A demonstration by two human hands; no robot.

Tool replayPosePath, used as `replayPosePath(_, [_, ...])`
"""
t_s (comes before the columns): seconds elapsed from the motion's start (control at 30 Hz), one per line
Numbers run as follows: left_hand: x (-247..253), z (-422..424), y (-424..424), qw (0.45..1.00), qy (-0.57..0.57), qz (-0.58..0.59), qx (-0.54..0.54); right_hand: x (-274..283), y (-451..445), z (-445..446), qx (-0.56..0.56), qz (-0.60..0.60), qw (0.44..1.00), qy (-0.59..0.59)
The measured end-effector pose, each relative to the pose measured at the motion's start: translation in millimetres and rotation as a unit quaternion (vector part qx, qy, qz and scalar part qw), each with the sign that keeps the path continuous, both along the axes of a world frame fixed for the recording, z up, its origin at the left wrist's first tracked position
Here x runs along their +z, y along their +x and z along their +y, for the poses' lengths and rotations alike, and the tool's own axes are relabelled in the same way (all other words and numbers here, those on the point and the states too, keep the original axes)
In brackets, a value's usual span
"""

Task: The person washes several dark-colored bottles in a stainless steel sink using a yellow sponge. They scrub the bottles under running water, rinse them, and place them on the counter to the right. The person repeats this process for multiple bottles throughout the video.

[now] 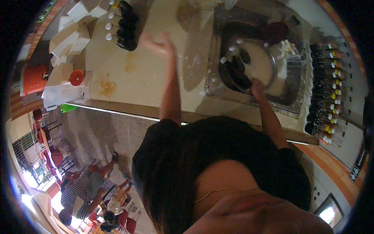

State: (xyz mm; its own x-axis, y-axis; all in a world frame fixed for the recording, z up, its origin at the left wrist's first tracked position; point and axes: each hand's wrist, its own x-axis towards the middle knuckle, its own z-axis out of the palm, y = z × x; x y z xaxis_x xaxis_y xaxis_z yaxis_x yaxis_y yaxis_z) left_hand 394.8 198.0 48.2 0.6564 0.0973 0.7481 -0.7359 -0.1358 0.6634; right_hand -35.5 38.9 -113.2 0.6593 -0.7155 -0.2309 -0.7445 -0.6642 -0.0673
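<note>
My left hand (159, 45) is blurred over the counter, fingers apart and nothing in it, just right of a row of dark bottles (127, 42) with mostly white caps. At the lower rim of a round metal basin (275, 65) is my right hand (257, 89), near the base of a dark bottle (238, 70); whether it grips the bottle or the rim is unclear. The basin stands in a sink (213, 84) and holds cloudy liquid and several white-capped bottles. A clear container (292, 54) with pale pieces sits at the basin's right.
Many dark bottles with white and yellow caps (333, 86) line the right side. At left are open cardboard boxes (70, 41), a red-orange round object (76, 77) and a clear plastic bin (58, 95). People (79, 193) and red chairs are beyond the counter, lower left.
</note>
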Motion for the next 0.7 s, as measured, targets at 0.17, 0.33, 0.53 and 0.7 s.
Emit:
replayPosePath(0.17, [37, 86, 169, 0.955, 0.001, -0.026, 0.296, 27, 23, 13, -0.057, -0.025, 0.998, 0.009])
replayPosePath(0.33, [43, 62, 159, 0.981, 0.02, 0.186, 0.049, 35, 23, 9, -0.069, -0.004, 0.997, 0.015])
replayPosePath(0.53, [58, 8, 32, 0.936, -0.135, 0.232, -0.229, 44, 35, 4, -0.039, 0.09, 0.992, 0.08])
replayPosePath(0.7, [31, -44, -80, 0.777, -0.144, 0.48, -0.381, 15, 42, -10, 0.0, -0.001, 0.996, 0.088])
